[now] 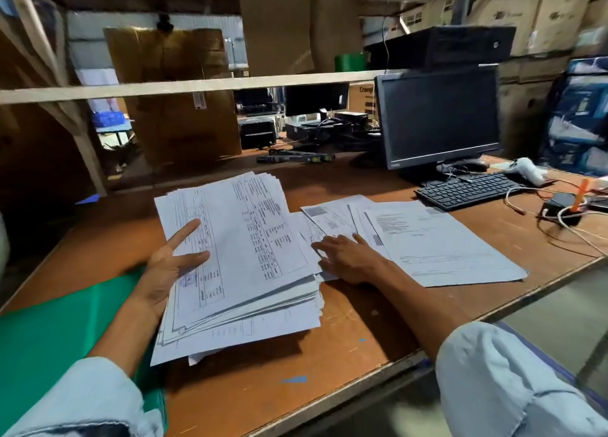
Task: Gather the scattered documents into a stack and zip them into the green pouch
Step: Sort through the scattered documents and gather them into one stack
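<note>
A thick, uneven stack of printed documents sits raised at the middle of the brown desk. My left hand grips its left edge, with the thumb and forefinger lying on the top sheet and the other fingers hidden beneath. Several loose documents lie fanned out flat to the right of the stack. On their near left corner rests my right hand, its fingers spread and fairly straight against the sheets. The green pouch lies flat at the lower left, partly under my left forearm.
A black keyboard and a dark monitor stand at the back right. Cables, a small black adapter and a white device crowd the far right. The desk edge runs diagonally at the lower right.
</note>
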The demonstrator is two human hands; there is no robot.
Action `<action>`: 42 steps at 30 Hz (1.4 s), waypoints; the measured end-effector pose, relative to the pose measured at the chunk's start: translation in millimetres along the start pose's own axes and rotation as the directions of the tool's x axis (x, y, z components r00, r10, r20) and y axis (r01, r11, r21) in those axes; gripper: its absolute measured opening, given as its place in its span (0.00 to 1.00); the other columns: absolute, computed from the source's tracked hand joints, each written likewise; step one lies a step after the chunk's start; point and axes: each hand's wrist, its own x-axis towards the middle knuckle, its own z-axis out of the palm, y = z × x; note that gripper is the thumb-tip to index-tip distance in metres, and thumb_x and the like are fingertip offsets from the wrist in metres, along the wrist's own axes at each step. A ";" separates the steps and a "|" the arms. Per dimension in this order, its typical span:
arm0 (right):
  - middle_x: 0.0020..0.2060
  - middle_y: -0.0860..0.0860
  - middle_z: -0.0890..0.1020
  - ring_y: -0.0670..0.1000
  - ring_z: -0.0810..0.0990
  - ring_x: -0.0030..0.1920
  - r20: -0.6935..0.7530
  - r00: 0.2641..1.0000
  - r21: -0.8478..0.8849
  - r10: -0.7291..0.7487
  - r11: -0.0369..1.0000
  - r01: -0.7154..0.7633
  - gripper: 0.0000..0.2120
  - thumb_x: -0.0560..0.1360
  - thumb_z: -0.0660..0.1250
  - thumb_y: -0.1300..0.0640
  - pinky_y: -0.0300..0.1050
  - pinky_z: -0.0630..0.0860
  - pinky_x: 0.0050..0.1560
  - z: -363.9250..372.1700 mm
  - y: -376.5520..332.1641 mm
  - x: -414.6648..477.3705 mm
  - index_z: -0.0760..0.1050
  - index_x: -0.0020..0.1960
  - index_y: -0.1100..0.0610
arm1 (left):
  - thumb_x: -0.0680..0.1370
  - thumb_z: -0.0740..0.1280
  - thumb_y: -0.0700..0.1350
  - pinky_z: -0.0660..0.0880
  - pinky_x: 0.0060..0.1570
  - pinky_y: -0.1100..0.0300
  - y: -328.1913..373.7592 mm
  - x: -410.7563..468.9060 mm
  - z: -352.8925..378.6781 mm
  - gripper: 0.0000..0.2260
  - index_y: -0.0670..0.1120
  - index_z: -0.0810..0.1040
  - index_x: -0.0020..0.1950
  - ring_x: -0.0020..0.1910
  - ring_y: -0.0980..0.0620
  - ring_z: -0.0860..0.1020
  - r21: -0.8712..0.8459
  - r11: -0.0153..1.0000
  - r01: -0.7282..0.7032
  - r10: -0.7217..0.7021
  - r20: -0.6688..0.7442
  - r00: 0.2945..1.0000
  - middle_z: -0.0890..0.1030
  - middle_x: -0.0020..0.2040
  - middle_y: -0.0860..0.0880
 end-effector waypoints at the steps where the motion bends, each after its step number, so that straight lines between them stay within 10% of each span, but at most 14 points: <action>1: 0.75 0.49 0.66 0.54 0.63 0.75 -0.069 0.998 0.025 -0.008 1.000 0.009 0.24 0.82 0.50 0.41 0.61 0.52 0.75 -3.0 3.6 -2.4 0.64 0.75 0.46 | 0.73 0.68 0.31 0.81 0.49 0.42 1.1 1.9 9.6 0.30 0.55 0.76 0.70 0.58 0.37 0.81 -0.006 1.000 0.001 -0.001 0.016 1.000 0.80 0.65 0.44; 7: 0.60 0.58 0.80 0.61 0.77 0.60 -0.463 0.827 0.249 0.320 0.942 -0.225 0.15 0.77 0.64 0.57 0.52 0.72 0.61 -32.5 60.8 -20.7 0.75 0.64 0.56 | 0.76 0.65 0.28 0.80 0.38 0.66 -18.9 7.9 50.2 0.29 0.50 0.72 0.73 0.45 0.60 0.84 0.161 0.986 -0.040 0.040 0.003 0.999 0.84 0.51 0.59; 12: 0.62 0.60 0.77 0.64 0.76 0.60 -0.294 0.720 0.200 0.629 0.777 -0.597 0.22 0.74 0.60 0.41 0.55 0.74 0.58 -34.5 139.8 -41.8 0.73 0.62 0.54 | 0.74 0.67 0.25 0.78 0.36 0.69 -33.9 10.7 52.9 0.31 0.43 0.70 0.74 0.39 0.67 0.82 0.317 0.948 -0.011 0.012 0.000 1.000 0.80 0.50 0.59; 17: 0.69 0.62 0.72 0.64 0.73 0.66 -0.163 0.734 0.038 0.659 0.748 -0.663 0.25 0.76 0.61 0.42 0.49 0.74 0.61 -33.4 156.7 -63.5 0.69 0.69 0.53 | 0.73 0.67 0.25 0.80 0.40 0.66 -36.8 15.8 50.3 0.32 0.46 0.71 0.74 0.44 0.63 0.84 0.333 0.943 -0.027 0.023 0.016 1.000 0.82 0.52 0.60; 21: 0.60 0.55 0.79 0.57 0.80 0.52 -0.027 0.841 0.046 0.541 0.841 -0.540 0.18 0.81 0.48 0.47 0.51 0.80 0.52 -39.9 155.6 -58.7 0.65 0.68 0.40 | 0.74 0.67 0.26 0.80 0.37 0.66 -39.0 17.3 50.1 0.31 0.47 0.71 0.74 0.43 0.63 0.84 0.333 0.942 -0.032 0.026 0.022 0.999 0.80 0.52 0.60; 24: 0.40 0.53 0.77 0.54 0.77 0.39 -0.092 0.767 0.189 0.635 0.768 -0.612 0.16 0.75 0.68 0.47 0.46 0.78 0.40 -44.3 157.0 -48.8 0.71 0.58 0.53 | 0.74 0.68 0.26 0.81 0.39 0.64 -40.7 17.5 48.4 0.32 0.48 0.71 0.74 0.46 0.58 0.84 0.331 0.943 -0.035 0.026 0.031 0.999 0.84 0.47 0.61; 26: 0.45 0.56 0.80 0.56 0.80 0.44 -0.114 0.702 0.306 0.703 0.697 -0.649 0.29 0.63 0.77 0.46 0.47 0.78 0.41 -47.0 157.2 -50.4 0.70 0.58 0.55 | 0.73 0.68 0.26 0.82 0.44 0.61 -41.3 16.1 47.9 0.32 0.49 0.72 0.74 0.52 0.54 0.84 0.321 0.946 -0.033 0.026 0.024 0.999 0.84 0.50 0.59; 29: 0.58 0.62 0.80 0.51 0.75 0.42 -0.101 0.730 0.358 0.676 0.709 -0.608 0.21 0.69 0.73 0.63 0.35 0.73 0.34 -62.2 148.3 -63.6 0.77 0.62 0.61 | 0.73 0.69 0.26 0.82 0.48 0.59 -41.1 14.8 47.7 0.32 0.48 0.71 0.74 0.53 0.53 0.83 0.298 0.954 -0.044 0.040 0.017 0.999 0.81 0.56 0.55; 35: 0.47 0.53 0.86 0.46 0.77 0.38 -0.390 0.805 0.449 0.447 0.855 -0.258 0.12 0.73 0.70 0.66 0.38 0.71 0.36 -113.7 122.6 -66.2 0.86 0.50 0.52 | 0.73 0.68 0.24 0.82 0.44 0.62 -43.5 15.6 51.1 0.32 0.47 0.71 0.74 0.53 0.52 0.81 0.322 0.945 -0.056 0.052 0.020 0.998 0.80 0.58 0.50; 39: 0.50 0.50 0.85 0.46 0.82 0.48 -0.467 0.822 0.826 0.326 0.494 0.273 0.16 0.74 0.69 0.67 0.37 0.76 0.53 -155.1 70.5 -73.2 0.82 0.59 0.56 | 0.74 0.66 0.24 0.78 0.46 0.68 -43.8 17.0 54.0 0.31 0.47 0.72 0.73 0.58 0.56 0.77 0.401 0.910 -0.105 0.106 0.020 0.994 0.75 0.65 0.53; 42: 0.49 0.51 0.85 0.42 0.84 0.50 -0.418 0.864 0.899 0.281 0.263 0.349 0.13 0.75 0.66 0.69 0.32 0.75 0.51 -145.4 42.4 -55.5 0.80 0.57 0.58 | 0.75 0.67 0.27 0.71 0.58 0.66 -43.0 20.9 47.7 0.30 0.47 0.71 0.74 0.68 0.55 0.69 0.542 0.825 -0.160 0.155 0.055 0.986 0.71 0.70 0.53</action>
